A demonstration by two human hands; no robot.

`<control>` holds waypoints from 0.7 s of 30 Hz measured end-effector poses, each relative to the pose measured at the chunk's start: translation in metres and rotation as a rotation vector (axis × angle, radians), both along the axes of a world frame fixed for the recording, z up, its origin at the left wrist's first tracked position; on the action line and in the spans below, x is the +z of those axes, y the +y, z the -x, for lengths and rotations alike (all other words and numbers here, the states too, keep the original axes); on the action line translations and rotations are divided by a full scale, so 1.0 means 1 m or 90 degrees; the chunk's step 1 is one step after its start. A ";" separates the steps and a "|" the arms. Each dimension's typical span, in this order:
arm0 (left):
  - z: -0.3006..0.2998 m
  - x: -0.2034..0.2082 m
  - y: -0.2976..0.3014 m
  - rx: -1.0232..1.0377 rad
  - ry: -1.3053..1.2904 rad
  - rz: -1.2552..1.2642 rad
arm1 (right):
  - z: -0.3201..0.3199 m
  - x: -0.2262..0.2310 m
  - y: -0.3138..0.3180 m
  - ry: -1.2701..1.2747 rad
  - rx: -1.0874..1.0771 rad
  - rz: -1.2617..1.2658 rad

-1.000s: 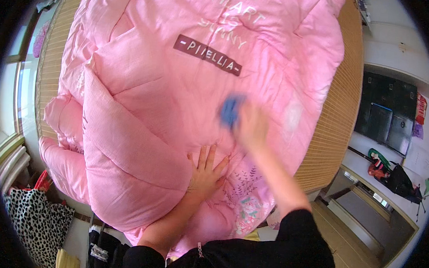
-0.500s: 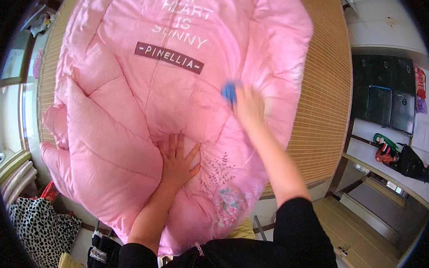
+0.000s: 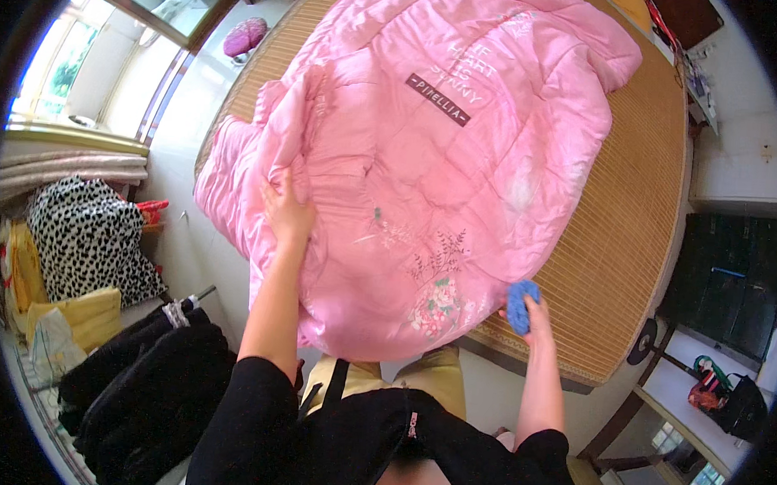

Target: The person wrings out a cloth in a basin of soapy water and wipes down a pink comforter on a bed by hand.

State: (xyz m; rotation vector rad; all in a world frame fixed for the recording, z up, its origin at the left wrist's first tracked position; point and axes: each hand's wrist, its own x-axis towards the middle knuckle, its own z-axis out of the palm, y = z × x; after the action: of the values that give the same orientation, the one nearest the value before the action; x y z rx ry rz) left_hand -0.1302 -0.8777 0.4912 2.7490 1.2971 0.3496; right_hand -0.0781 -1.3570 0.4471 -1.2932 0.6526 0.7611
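One pink, quilted fabric comforter (image 3: 435, 171) is spreading toward twelve o'clock. The left hand (image 3: 287, 212) is touching its fold at nine, grip indeterminable; the right hand (image 3: 537, 325) is clamping one bunched blue cloth (image 3: 520, 305) at four. One dark, rectangular cabinet (image 3: 722, 296) is standing at three.

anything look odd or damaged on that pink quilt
Yes: a whitish patch on the right side of the pink padded quilt looks unlike the fabric around it; whether foam, wear or a stain, I can't tell. The quilt also lies askew on the tan woven mat, bunched at left, overhanging its near edge.
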 end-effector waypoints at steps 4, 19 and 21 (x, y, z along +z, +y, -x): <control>0.113 -0.027 0.124 0.107 -0.460 0.280 | 0.018 0.003 0.051 -0.169 0.186 0.173; 0.443 0.027 0.248 0.336 -0.304 0.142 | 0.053 -0.089 0.056 -0.123 0.254 0.363; 0.416 0.022 0.242 0.332 -0.288 0.166 | 0.051 -0.091 0.055 -0.094 0.303 0.375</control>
State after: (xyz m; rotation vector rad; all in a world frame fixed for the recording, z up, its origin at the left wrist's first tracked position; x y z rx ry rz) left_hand -0.5462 -0.6355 0.5131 1.9347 1.7436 0.7245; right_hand -0.1294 -1.3016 0.3565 -2.0713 0.4638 0.8768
